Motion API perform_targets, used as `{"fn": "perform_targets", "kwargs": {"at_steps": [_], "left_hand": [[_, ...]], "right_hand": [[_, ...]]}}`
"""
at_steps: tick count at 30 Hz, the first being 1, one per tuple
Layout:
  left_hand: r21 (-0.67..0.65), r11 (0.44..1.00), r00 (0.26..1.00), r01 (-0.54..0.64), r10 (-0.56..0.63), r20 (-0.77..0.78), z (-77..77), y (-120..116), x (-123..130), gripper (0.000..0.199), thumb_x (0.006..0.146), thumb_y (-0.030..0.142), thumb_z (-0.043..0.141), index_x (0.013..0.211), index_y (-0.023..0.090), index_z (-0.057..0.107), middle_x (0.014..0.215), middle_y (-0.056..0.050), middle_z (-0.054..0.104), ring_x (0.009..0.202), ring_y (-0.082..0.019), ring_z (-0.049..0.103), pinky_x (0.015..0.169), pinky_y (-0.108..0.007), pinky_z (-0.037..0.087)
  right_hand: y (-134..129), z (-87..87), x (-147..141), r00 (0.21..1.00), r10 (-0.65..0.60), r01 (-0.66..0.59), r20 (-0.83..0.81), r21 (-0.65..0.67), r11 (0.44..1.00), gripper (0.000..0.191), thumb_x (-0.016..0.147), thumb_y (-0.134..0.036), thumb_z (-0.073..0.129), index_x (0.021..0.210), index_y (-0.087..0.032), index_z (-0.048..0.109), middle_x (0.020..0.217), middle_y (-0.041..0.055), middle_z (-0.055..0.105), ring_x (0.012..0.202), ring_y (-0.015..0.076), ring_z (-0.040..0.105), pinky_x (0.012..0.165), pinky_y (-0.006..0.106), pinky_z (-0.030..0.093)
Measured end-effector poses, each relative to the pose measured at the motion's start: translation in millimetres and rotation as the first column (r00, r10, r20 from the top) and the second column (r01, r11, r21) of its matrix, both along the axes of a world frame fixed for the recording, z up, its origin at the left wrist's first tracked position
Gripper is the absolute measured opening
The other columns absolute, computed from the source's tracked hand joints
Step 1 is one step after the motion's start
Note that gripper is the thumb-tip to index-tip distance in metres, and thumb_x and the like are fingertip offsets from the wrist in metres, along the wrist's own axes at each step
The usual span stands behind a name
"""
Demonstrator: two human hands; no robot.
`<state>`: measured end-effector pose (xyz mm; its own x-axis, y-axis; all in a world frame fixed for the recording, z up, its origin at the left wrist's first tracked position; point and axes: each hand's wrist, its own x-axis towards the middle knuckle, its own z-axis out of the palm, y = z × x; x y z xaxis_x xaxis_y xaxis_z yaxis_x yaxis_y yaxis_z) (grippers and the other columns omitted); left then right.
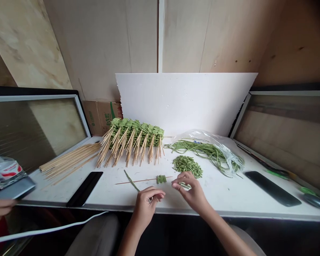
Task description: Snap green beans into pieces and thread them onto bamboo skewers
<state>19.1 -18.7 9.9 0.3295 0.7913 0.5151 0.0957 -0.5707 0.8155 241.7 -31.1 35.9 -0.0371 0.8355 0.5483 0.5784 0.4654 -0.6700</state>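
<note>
My left hand (149, 201) is closed on a long green bean (131, 180), which sticks out to the upper left. My right hand (188, 187) has its thumb and fingertips pinched together in front of the bean-piece pile; anything between them is too small to make out. Between and beyond the hands lies a thin wooden skewer (142, 180) carrying a short row of cut bean pieces (161, 179). Just beyond my right hand is a heap of cut bean pieces (190, 165). A few pieces lie partly under that hand.
Stacked bean skewers (137, 133) stand at the back left, beside loose skewers (72, 160). Long beans (202, 147) lie in a plastic bag at the back right. Black phones or slabs (84, 189) flank the hands. Another person's hand (0, 209) holds a device at far left.
</note>
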Motion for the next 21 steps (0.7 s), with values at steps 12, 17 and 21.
{"fn": "perform_targets", "kwargs": {"at_steps": [12,17,21], "left_hand": [[0.075,0.991,0.991,-0.108,0.114,-0.076,-10.7,1,5,0.027,0.100,0.020,0.057,0.122,0.020,0.072,0.093,-0.007,0.075,0.084,-0.019,0.073,0.079,-0.032,0.060],[0.068,0.989,0.988,-0.130,0.135,-0.075,-16.2,4,8,0.035,0.094,0.012,0.063,0.127,0.022,0.070,0.092,-0.004,0.078,0.081,-0.018,0.075,0.083,-0.032,0.062],[0.133,0.984,0.989,-0.119,0.130,-0.077,-14.5,2,10,0.037,0.094,0.012,0.063,0.129,0.023,0.069,0.093,-0.005,0.078,0.085,-0.019,0.075,0.085,-0.033,0.062]], "right_hand": [[24,-33.0,51,0.881,-0.302,0.327,0.364,-0.009,0.945,0.046,0.101,-0.052,0.051,0.080,-0.023,0.080,0.079,0.0111,0.071,0.086,0.0312,0.057,0.080,0.046,0.047],[2,1.6,18,0.983,0.052,-0.033,0.179,-0.105,0.994,0.036,0.100,-0.054,0.055,0.104,-0.025,0.078,0.097,0.0096,0.075,0.095,0.0285,0.062,0.079,0.040,0.051],[-15,17.9,-10,0.957,0.277,-0.265,0.084,-0.130,0.955,0.029,0.097,-0.050,0.064,0.108,-0.028,0.077,0.094,0.0081,0.075,0.093,0.0261,0.063,0.077,0.037,0.051]]}}
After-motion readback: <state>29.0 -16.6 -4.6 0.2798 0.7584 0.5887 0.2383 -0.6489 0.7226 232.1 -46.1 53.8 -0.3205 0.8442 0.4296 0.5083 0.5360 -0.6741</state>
